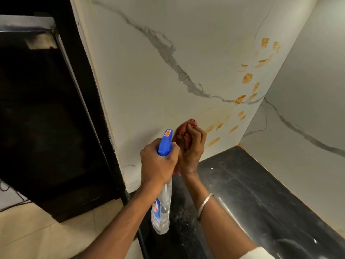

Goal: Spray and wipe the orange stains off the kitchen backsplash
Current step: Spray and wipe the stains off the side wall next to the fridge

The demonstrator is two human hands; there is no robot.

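My left hand (157,165) grips the neck of a clear spray bottle (162,212) with a blue trigger head (165,143) that points at the wall. Just right of it, my right hand (192,146) holds a bunched red cloth (183,128) against the white marbled backsplash (149,81). Several orange stains (247,78) run in a loose band from the upper right near the corner down to a smear (212,142) beside the cloth. A faint orange haze spreads on the wall above the cloth.
A black stone counter (252,193) lies below the backsplash and meets a second marbled wall (298,118) at the right corner. A dark opening with a black frame (46,109) stands to the left. Beige floor tiles (37,230) show at lower left.
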